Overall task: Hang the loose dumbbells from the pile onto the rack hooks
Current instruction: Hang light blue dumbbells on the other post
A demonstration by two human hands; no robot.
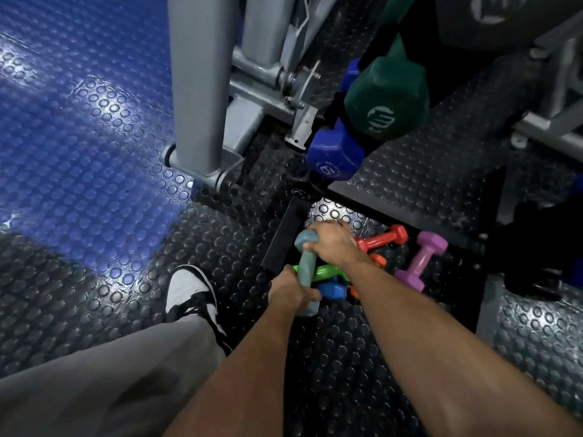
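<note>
Studded rubber floor (94,152), blue and black. Grey machine frame (202,89) at upper centre. Green dumbbell (386,102) and blue dumbbell (336,156) hang on rack. Pile (378,263) on black floor: purple dumbbell (421,261), red dumbbell (383,239). Grey-blue dumbbell (306,269) over pile, gripped at both ends by left hand (288,291) and right hand (334,244).

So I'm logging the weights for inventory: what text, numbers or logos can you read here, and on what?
"5": on the end face of the blue dumbbell on the rack; small print beside it is too blurred to read.
Round white logo, no legible letters: on the green dumbbell; tiny print under it unreadable.
Part of a white mark on the dark object at top right: cut off, unreadable.
Pile dumbbells: no text visible.
</note>
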